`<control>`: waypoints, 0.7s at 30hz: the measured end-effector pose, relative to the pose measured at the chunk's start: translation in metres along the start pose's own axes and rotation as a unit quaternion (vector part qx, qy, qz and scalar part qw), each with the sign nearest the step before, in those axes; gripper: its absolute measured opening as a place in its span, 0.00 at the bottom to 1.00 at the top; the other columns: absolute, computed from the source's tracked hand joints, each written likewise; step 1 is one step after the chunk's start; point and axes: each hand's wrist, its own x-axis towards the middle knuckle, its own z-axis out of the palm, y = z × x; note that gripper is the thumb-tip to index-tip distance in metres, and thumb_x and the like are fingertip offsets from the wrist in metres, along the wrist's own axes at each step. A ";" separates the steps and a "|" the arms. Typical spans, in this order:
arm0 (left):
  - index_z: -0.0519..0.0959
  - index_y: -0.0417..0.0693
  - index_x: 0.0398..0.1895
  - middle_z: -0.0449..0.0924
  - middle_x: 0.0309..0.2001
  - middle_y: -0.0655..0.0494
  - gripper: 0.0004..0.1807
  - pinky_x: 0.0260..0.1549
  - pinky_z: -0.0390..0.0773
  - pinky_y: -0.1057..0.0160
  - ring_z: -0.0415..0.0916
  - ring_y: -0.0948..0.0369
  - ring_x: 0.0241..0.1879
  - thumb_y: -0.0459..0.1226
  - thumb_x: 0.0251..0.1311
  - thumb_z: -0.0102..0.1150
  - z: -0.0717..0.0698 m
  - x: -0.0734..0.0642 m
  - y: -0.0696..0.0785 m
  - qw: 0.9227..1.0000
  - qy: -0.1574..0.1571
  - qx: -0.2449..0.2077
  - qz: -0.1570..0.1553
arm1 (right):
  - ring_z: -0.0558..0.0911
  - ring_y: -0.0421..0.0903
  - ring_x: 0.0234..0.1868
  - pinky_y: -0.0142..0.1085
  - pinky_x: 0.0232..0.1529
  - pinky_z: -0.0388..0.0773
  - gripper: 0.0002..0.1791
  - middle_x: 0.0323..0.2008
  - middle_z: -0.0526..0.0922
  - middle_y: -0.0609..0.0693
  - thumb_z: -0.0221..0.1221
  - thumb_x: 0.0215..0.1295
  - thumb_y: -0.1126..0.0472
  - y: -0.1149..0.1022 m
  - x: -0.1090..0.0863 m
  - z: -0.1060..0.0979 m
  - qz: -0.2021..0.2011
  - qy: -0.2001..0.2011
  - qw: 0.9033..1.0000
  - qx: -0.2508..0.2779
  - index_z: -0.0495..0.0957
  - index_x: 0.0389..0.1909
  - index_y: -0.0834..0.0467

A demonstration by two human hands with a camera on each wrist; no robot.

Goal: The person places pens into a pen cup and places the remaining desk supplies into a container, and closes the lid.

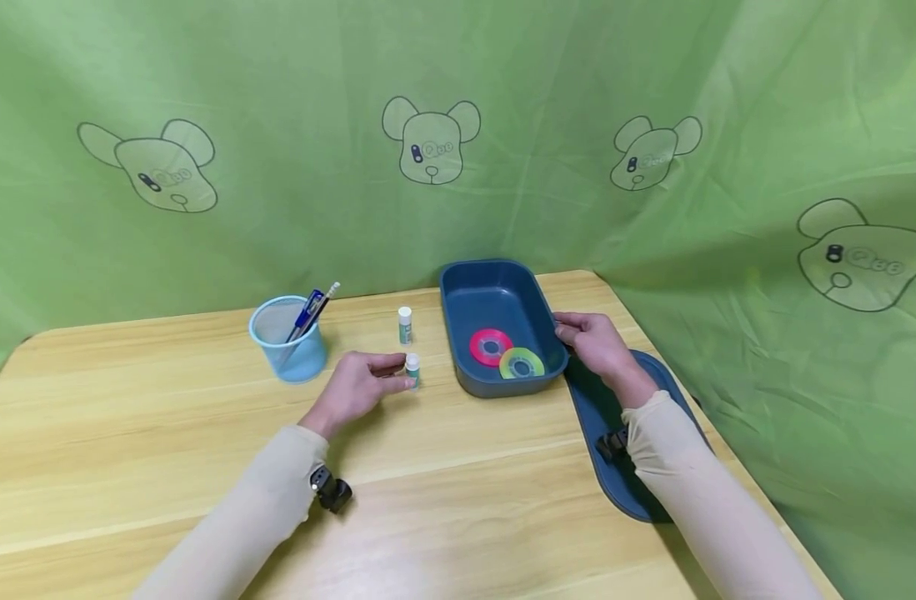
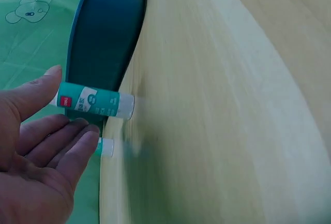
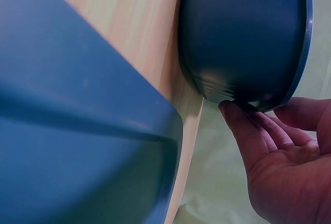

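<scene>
My left hand (image 1: pixel 360 385) pinches a teal glue stick (image 2: pixel 93 100) with white ends between thumb and fingers. It stands upright over the table, but whether its base touches the wood is unclear. Just behind it is a second glue stick (image 1: pixel 405 327), partly hidden by my fingers in the left wrist view. With my right hand (image 1: pixel 594 343) I hold the right side of a dark blue box (image 1: pixel 503 388) near its front corner; the right wrist view has the fingers at its outer wall. Inside lie a pink ring-shaped roll (image 1: pixel 491 347) and a yellow-green one (image 1: pixel 522 364), overlapping.
Left of the hands, a light blue mesh pen cup (image 1: pixel 296 362) holds pens. A flat dark blue lid (image 1: pixel 630 492) lies along the table's right edge beneath my right forearm. Green curtain (image 1: pixel 292 167) closes off the back and right of the wooden table (image 1: pixel 458 500).
</scene>
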 end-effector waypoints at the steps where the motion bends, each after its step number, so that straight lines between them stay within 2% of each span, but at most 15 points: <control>1: 0.79 0.37 0.56 0.82 0.52 0.45 0.24 0.50 0.80 0.59 0.80 0.52 0.52 0.35 0.56 0.71 0.001 0.001 0.001 1.000 0.000 -0.004 0.000 | 0.70 0.59 0.64 0.51 0.63 0.70 0.24 0.64 0.70 0.67 0.47 0.76 0.66 0.000 0.000 0.000 -0.001 0.001 1.000 -0.001 0.64 0.68 0.70; 12: 0.82 0.35 0.50 0.86 0.42 0.46 0.19 0.45 0.82 0.60 0.83 0.55 0.44 0.32 0.54 0.71 0.010 0.008 0.000 1.000 0.019 0.002 -0.011 | 0.71 0.58 0.62 0.50 0.62 0.71 0.23 0.64 0.70 0.67 0.45 0.76 0.66 -0.002 -0.001 0.001 0.005 0.000 1.000 -0.006 0.64 0.68 0.70; 21: 0.85 0.39 0.44 0.86 0.41 0.50 0.15 0.40 0.82 0.60 0.82 0.57 0.42 0.34 0.53 0.73 0.013 0.012 -0.001 0.999 0.048 0.012 -0.017 | 0.70 0.59 0.63 0.51 0.63 0.70 0.24 0.65 0.69 0.67 0.46 0.76 0.66 -0.002 -0.001 0.000 0.004 -0.001 1.000 -0.009 0.64 0.69 0.70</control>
